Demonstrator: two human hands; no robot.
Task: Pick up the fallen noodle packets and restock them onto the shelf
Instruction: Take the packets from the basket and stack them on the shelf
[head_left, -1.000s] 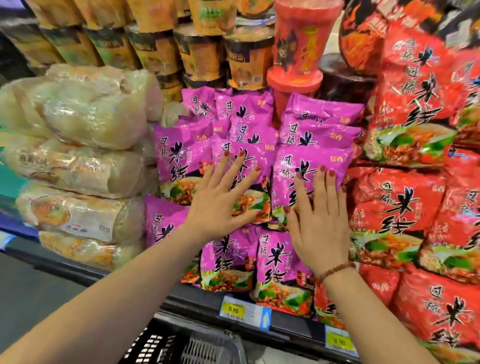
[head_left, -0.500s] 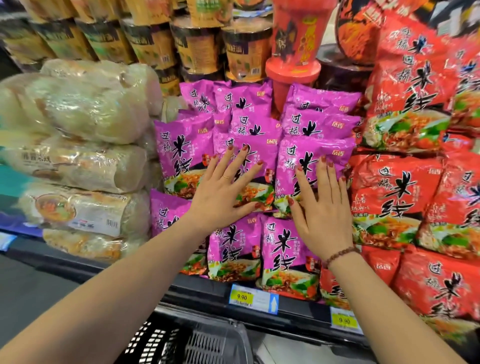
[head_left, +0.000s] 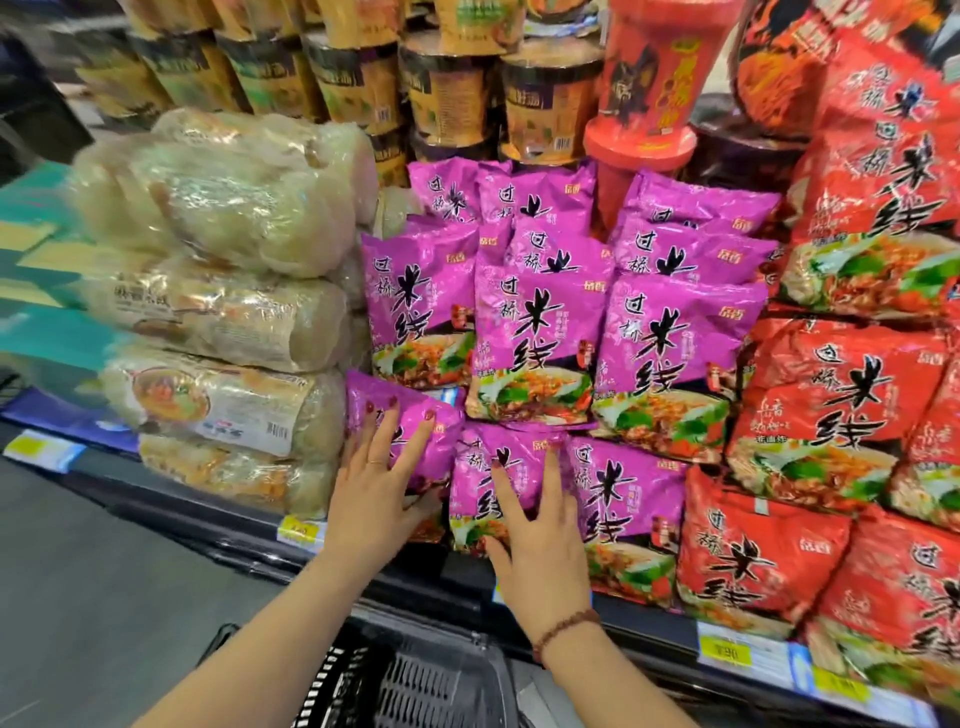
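You're on the tidy-up bit: left hand (head_left: 371, 499) and right hand (head_left: 540, 545) lie flat, fingers spread, on the bottom-row glossy purple noodle packets (head_left: 470, 467) on the black shelf (head_left: 208, 519). Left thumb maybe hooks an edge, can't tell. Next: push them back square so nothing slides.

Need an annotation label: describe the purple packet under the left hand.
On the shelf, purple plastic noodle packets sit between clear-wrapped noodle bundles and red packets. Take the bottom row's leftmost packet, under the left hand. Only it sits tilted.
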